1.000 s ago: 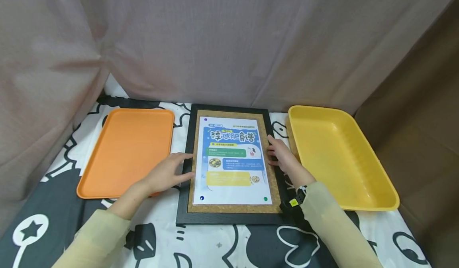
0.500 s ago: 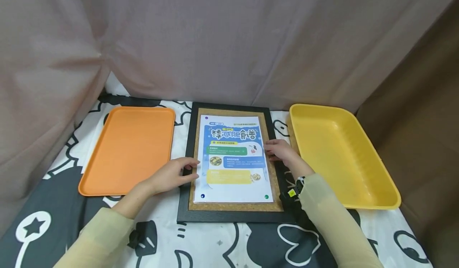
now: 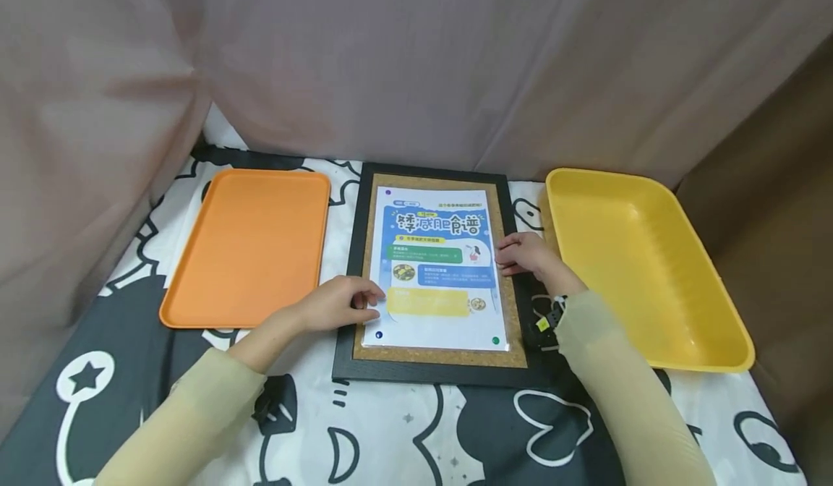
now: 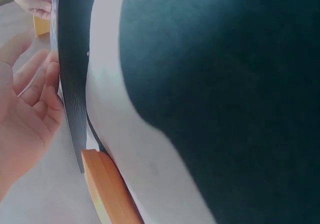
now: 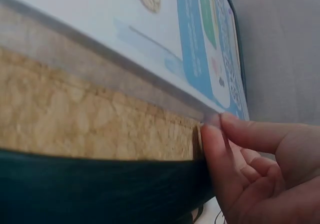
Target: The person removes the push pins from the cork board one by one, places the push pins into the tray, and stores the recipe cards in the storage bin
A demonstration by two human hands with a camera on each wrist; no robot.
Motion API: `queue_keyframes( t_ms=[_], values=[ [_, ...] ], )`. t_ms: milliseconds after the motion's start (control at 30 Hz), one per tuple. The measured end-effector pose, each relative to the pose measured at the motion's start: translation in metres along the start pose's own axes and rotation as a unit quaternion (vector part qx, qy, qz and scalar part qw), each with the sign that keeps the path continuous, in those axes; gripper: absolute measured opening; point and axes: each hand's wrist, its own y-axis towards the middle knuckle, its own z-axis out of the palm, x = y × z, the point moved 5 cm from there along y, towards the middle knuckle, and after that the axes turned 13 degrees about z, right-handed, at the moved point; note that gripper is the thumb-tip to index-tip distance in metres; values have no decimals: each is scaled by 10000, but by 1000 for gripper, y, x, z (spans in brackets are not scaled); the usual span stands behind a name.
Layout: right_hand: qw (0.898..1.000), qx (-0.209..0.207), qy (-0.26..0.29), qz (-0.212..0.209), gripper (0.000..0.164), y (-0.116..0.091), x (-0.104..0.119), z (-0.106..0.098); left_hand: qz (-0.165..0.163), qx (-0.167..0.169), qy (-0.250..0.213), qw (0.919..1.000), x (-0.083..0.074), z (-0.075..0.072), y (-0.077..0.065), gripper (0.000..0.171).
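A printed poster [image 3: 442, 329] in blue, green and yellow lies on a black-framed cork board [image 3: 429, 356], with coloured pins at several of its corners. My right hand [image 3: 530, 258] is at the poster's right edge. In the right wrist view, the thumb and index finger of that right hand [image 5: 265, 164] pinch the poster's edge [image 5: 150, 79], which stands a little off the cork. My left hand [image 3: 340, 303] reaches over the board's left side, thumb and fingers apart near the poster's left edge. The left wrist view shows that left hand [image 4: 32, 99] with loosely bent fingers and no visible object in it.
An orange tray [image 3: 250, 247] lies left of the board. A deep yellow tray [image 3: 644, 276] stands at the right, close to my right forearm. Patterned black-and-white cloth [image 3: 384, 428] covers the table, and a grey-brown curtain [image 3: 390, 66] hangs behind.
My left hand has moved right, farther over the board and up to the poster's edge. My right hand has come from the frame side to the poster's right edge. The head view has shifted slightly.
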Motion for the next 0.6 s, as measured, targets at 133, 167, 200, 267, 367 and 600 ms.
queue_keyframes(
  t_ms=[133, 167, 200, 267, 367, 600],
  values=[
    [9999, 80, 21, 72, 37, 2, 2, -2, 11, 191, -42, 9998, -2, 2, 3, 25],
    [9999, 70, 32, 68, 37, 2, 4, -4, 2, 223, -47, 9997, -4, 1, 4, 24],
    [9999, 78, 39, 51, 37, 2, 6, -5, 2, 256, -47, 9997, -4, 0, 5, 23],
    [9999, 73, 55, 72, 37, 2, 9, -7, 1, 321, -38, 9995, -6, -1, 5, 21],
    [9999, 86, 72, 107, 37, 2, 9, -6, -22, 467, 7, 9989, -8, 0, 5, 17],
    [9996, 146, 125, 209, 38, 4, 2, -2, -80, 905, 296, 9954, -12, 11, 6, 8]
  ],
)
